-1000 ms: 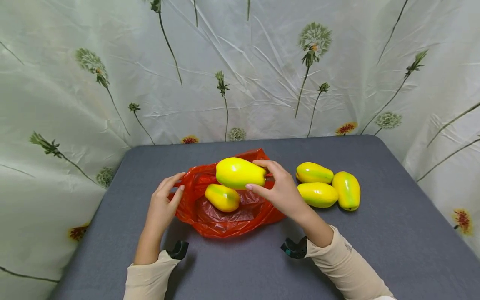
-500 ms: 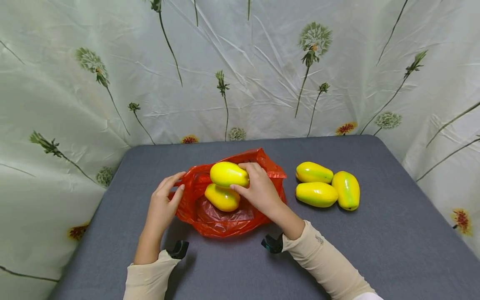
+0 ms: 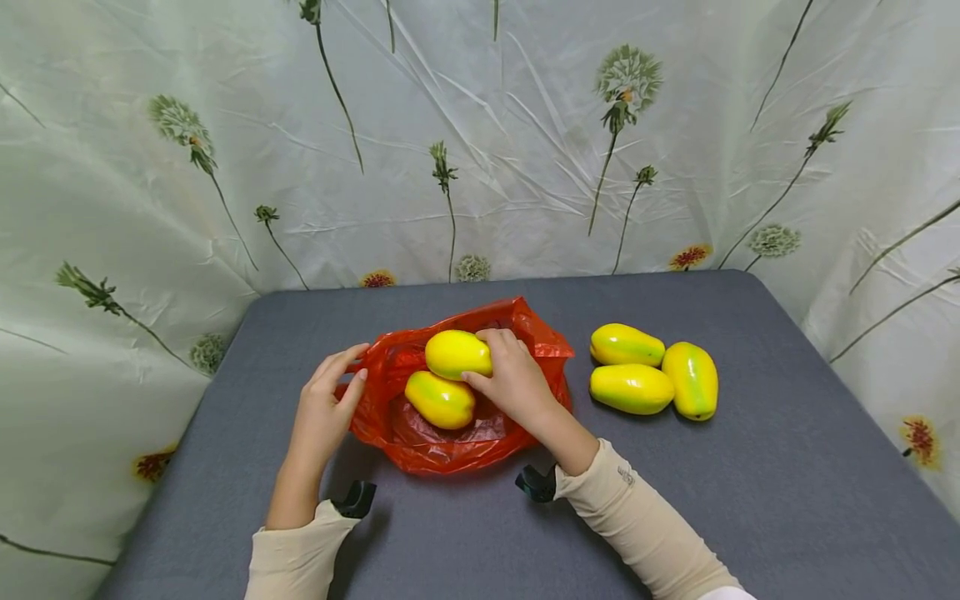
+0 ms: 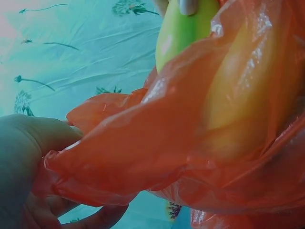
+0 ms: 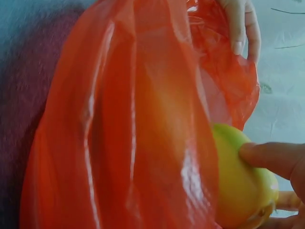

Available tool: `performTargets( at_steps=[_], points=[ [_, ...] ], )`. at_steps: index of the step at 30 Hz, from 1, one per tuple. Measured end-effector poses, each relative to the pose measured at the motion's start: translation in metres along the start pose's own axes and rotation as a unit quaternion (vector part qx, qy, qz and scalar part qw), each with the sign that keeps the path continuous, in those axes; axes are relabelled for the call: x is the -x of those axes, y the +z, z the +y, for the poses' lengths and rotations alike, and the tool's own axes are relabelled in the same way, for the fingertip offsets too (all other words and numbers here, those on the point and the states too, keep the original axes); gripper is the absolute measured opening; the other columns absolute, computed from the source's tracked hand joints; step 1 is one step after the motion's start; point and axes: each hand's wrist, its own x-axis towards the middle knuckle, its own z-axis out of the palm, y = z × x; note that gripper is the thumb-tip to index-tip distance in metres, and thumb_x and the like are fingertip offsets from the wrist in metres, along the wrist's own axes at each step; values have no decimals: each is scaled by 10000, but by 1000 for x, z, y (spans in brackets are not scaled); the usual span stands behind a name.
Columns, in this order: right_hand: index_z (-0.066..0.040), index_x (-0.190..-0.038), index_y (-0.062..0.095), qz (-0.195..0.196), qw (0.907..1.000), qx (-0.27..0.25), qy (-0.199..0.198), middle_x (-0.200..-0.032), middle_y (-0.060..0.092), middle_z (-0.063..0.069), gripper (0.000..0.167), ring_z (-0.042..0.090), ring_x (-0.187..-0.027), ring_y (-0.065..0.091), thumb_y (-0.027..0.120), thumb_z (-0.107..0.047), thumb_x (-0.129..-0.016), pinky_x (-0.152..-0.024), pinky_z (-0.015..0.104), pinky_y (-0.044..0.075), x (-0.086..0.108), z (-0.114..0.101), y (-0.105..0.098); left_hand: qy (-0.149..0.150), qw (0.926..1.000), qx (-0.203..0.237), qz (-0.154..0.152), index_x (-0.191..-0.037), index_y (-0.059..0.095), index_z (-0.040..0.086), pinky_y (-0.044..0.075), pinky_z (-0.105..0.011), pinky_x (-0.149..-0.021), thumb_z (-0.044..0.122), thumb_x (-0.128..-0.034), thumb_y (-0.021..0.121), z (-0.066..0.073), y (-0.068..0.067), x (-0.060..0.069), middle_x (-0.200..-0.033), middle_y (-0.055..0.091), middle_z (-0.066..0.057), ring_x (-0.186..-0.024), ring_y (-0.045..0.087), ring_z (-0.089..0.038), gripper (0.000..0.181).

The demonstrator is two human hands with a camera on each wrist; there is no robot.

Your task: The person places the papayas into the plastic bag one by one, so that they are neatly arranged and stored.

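Yellow papaya [image 3: 453, 355], as its shape suggests, is held by the right hand [image 3: 517, 382] over the open mouth of the red plastic bag [image 3: 450, 460], with the thumb on one side and the fingers on the other. The left hand [image 3: 326, 408] pinches the left edge of this bag, the thumb above the film and other fingers below it. Below the held fruit, and a little nearer to the person, the lower papaya [image 3: 438, 403] lies inside the bag; whether these two touch, one cannot tell. The step in hand appears to be the placing of a fruit into the bag. The next move would probably call for lowering it gently beside its neighbour and loosening the right hand, while the left one should keep the mouth wide. Counted together, five papayas are visible: one grasped, one in the bag, and three on the grey tabletop [image 3: 787, 475] to the right, namely the far papaya [image 3: 627, 344], the near papaya [image 3: 632, 389] and the end papaya [image 3: 691, 381], which is set across their right ends. Of bags, only one is seen.
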Motion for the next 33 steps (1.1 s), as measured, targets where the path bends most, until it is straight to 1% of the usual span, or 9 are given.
performTargets(
  at_steps=[4, 7, 10, 14, 21, 26, 31, 33],
  points=[
    [-34, -1190, 497, -365, 9984, -431, 100, -1087, 513, 90, 545, 202, -912, 482, 725, -277, -759, -774, 329, 445, -2, 0, 6, -16, 10000, 20, 5, -1225, 551, 88, 503, -393, -719, 67, -875, 571, -1, -1, 0, -1153, 543, -87, -948, 549, -239, 351],
    [-38, -1207, 495, -614, 9958, -644, 201, -1108, 514, 88, 552, 192, -899, 500, 715, -289, -767, -766, 329, 451, -4, 0, 11, -14, 10000, 45, 24, -1223, 552, 83, 501, -399, -721, 59, -870, 576, 0, -1, 0, -1147, 545, -92, -949, 550, -254, 354],
    [-53, -1209, 497, -741, 9934, -808, 340, -1109, 517, 85, 540, 193, -891, 500, 711, -286, -771, -760, 328, 449, -6, 0, 17, -4, 10000, 41, 24, -1223, 552, 87, 501, -399, -725, 52, -865, 582, 0, -1, 0, -1146, 544, -95, -950, 550, -257, 361],
    [-50, -1201, 504, -785, 9913, -973, 416, -1121, 528, 88, 500, 203, -925, 492, 701, -246, -786, -786, 328, 445, -8, 2, 23, -11, 10000, 38, 16, -1223, 553, 88, 500, -397, -732, 50, -862, 586, 0, 0, 0, -1145, 544, -94, -947, 550, -250, 364],
    [-44, -1205, 514, -958, 9867, -1238, 448, -1144, 536, 92, 409, 205, -967, 493, 651, -121, -827, -842, 337, 441, -9, 5, 30, -45, 10000, 54, -22, -1226, 549, 82, 498, -404, -732, 52, -866, 581, 0, 0, 0, -1145, 541, -100, -945, 549, -273, 363],
    [-33, -1260, 484, -974, 9868, -1262, 289, -1230, 508, 100, 424, 207, -1075, 473, 590, -40, -850, -916, 358, 398, -9, 6, 32, -67, 10000, 34, -42, -1228, 549, 93, 497, -396, -738, 65, -871, 577, 1, 0, 0, -1147, 541, -97, -947, 549, -262, 359],
    [-44, -1276, 473, -891, 9877, -1284, 116, -1257, 489, 94, 428, 198, -1116, 453, 552, -14, -856, -928, 354, 388, -8, 6, 31, -67, 10000, 42, -43, -1229, 549, 92, 497, -393, -738, 65, -872, 577, 1, 0, 0, -1150, 541, -97, -944, 552, -277, 359],
    [-49, -1273, 477, -865, 9872, -1341, 67, -1263, 485, 82, 419, 189, -1126, 447, 554, -23, -862, -930, 348, 386, -7, 6, 29, -67, 10000, 19, -37, -1229, 550, 93, 503, -356, -739, 67, -872, 577, 1, 0, 0, -1151, 542, -93, -944, 553, -275, 359]
  ],
)
